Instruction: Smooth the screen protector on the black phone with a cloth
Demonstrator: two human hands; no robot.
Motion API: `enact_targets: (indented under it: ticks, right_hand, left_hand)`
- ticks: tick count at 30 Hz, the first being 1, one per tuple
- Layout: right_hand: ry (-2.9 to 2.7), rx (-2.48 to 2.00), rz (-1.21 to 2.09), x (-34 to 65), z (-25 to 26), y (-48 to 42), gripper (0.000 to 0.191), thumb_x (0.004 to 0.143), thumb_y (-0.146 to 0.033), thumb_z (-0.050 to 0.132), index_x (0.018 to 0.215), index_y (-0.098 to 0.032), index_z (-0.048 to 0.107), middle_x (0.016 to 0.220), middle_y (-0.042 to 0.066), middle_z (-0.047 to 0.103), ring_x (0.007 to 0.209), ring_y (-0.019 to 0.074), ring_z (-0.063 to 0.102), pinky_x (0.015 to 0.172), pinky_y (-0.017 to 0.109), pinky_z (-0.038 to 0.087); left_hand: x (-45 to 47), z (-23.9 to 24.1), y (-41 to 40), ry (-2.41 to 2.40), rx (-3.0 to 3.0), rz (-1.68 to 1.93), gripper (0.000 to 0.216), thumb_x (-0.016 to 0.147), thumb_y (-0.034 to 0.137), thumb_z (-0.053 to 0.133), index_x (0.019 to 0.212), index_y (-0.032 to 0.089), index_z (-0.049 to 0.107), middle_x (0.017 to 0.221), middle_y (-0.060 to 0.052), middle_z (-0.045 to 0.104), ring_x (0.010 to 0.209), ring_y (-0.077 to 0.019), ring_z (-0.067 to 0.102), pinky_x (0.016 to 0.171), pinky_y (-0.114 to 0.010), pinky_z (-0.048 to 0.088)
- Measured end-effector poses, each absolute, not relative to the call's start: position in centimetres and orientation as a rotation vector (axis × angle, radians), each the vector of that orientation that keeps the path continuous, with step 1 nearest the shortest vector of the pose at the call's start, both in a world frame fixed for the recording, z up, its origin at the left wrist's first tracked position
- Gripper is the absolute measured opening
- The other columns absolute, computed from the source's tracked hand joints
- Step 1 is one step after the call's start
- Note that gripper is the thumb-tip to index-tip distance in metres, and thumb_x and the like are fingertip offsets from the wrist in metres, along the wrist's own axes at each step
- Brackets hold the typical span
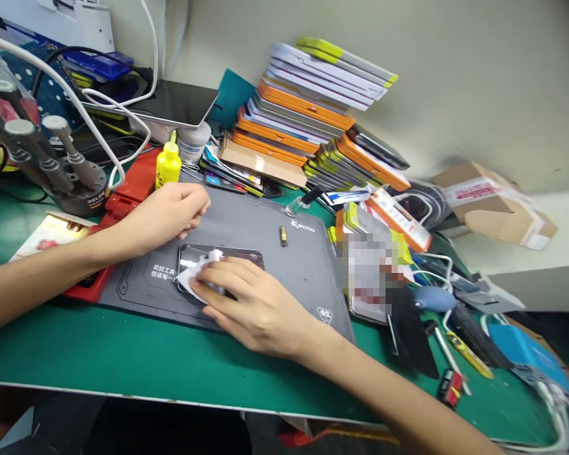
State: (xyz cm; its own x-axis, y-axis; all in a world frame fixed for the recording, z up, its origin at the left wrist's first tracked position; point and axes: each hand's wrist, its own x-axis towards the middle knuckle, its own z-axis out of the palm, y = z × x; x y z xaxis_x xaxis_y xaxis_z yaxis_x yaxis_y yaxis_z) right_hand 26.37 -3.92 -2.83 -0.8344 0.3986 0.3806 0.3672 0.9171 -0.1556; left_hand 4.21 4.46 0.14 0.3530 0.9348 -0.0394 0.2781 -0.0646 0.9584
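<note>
My right hand (260,309) pinches a crumpled white wipe (188,279) and presses it on the glossy dark face of a phone (249,254). The phone lies flat on a grey work mat (246,218), its right part covered by the hand. Above the mat's left part, my left hand (177,208) is curled closed with its fingers turned inward; whatever they may hold is hidden. Just behind it stands a yellow bottle (168,165) with a narrow tip. A small brass-coloured cylinder (283,236) rests on the mat beyond the phone.
Stacked boxes (308,107) lean at the back. To the left are a screwdriver stand (83,189) and a red device (83,287) under my left forearm. Packages, cables, a blue blower bulb (434,299) and a yellow cutter (469,355) crowd the right side.
</note>
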Motion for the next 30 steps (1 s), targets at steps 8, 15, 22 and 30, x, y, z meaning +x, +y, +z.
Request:
enact_targets:
  ticks: [8,15,22,30]
  right_hand:
    - [-2.67,-0.673,0.036,30.5,-2.8,-5.0,0.045,0.101,-0.011,0.064,0.145,-0.012,0.066,0.122,0.016,0.075,0.121,0.0299,0.072,0.106,0.05,0.065]
    - [-2.662,-0.512,0.116,26.0,-2.8,-3.5,0.036,0.107,-0.021,0.06,0.141,-0.011,0.068,0.126,0.015,0.076,0.124,0.0273,0.071,0.112,0.049,0.062]
    - [-2.637,-0.674,-0.024,32.4,-3.4,-4.8,0.048,0.101,-0.01,0.064,0.149,-0.015,0.063,0.122,0.015,0.077,0.121,0.0296,0.074,0.102,0.049,0.067]
    - [-2.638,-0.632,0.036,28.6,-3.1,-4.5,0.031,0.106,-0.017,0.06,0.134,-0.007,0.069,0.121,0.017,0.076,0.12,0.0282,0.073,0.106,0.046,0.066]
  left_hand:
    - [4.1,-1.3,4.6,1.046,1.533,0.826,0.029,0.099,0.021,0.047,0.07,0.022,0.047,0.062,0.003,0.043,0.052,-0.0088,0.04,0.05,-0.023,0.035]
    - [4.1,0.2,4.5,1.116,1.602,0.773,0.033,0.099,0.016,0.045,0.067,0.021,0.047,0.056,0.004,0.044,0.05,-0.0096,0.045,0.053,-0.023,0.039]
    - [4.0,-1.2,4.6,1.06,1.545,0.799,0.028,0.098,0.02,0.045,0.071,0.022,0.048,0.063,0.003,0.045,0.052,-0.0091,0.042,0.05,-0.023,0.035]
    - [3.8,-0.1,4.2,1.153,1.66,0.727,0.031,0.099,0.019,0.047,0.068,0.021,0.045,0.063,0.003,0.047,0.054,-0.0093,0.045,0.054,-0.024,0.038]
